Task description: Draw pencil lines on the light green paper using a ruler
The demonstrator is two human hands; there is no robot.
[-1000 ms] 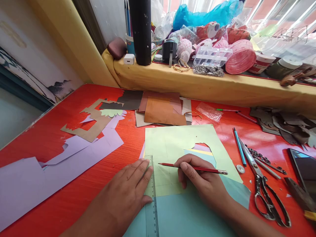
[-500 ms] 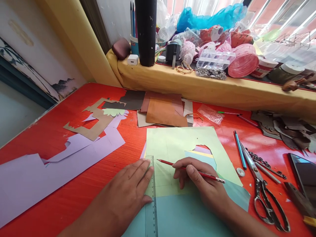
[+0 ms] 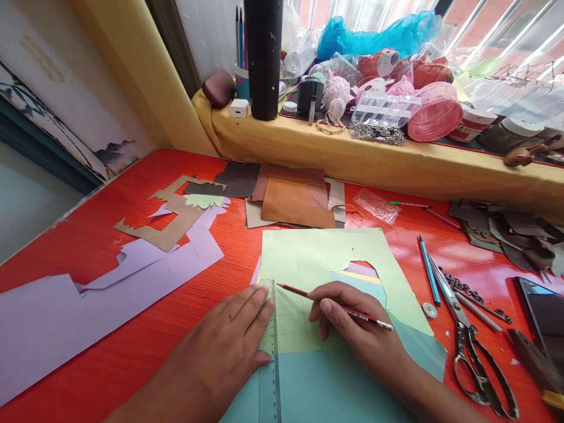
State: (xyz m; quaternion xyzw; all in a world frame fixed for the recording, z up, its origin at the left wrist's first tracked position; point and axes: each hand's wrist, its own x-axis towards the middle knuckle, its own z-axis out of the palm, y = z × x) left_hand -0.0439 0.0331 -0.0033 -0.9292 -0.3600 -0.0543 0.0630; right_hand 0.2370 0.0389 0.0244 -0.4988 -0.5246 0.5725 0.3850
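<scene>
My left hand point(image 3: 233, 329) lies flat with outstretched fingers, pressing a clear ruler point(image 3: 271, 376) onto light green paper point(image 3: 304, 247) and the blue-green sheet point(image 3: 335, 382) partly beneath it. Between the thumb and fingers of my right hand point(image 3: 352, 311) is a red and black pencil point(image 3: 361, 315). Its point is close to the ruler's right edge, near the upper end; whether it touches the paper I cannot tell. Faint pencil lines cross the green paper. A ragged cut-out in that paper, beyond my right hand, shows purple, yellow and blue sheets below.
Right of the paper lie scissors point(image 3: 462, 329), a blue pen point(image 3: 429, 270), a phone point(image 3: 540, 317) and dark scraps point(image 3: 506, 229). Leather pieces point(image 3: 295, 200) are at the back. Purple paper point(image 3: 132, 299) and a brown cut-out sheet point(image 3: 171, 226) cover part of the left. A crowded ledge point(image 3: 388, 155) runs behind.
My right hand has shifted slightly left, bringing the pencil point nearer the ruler's edge. My left hand and the ruler stay in place.
</scene>
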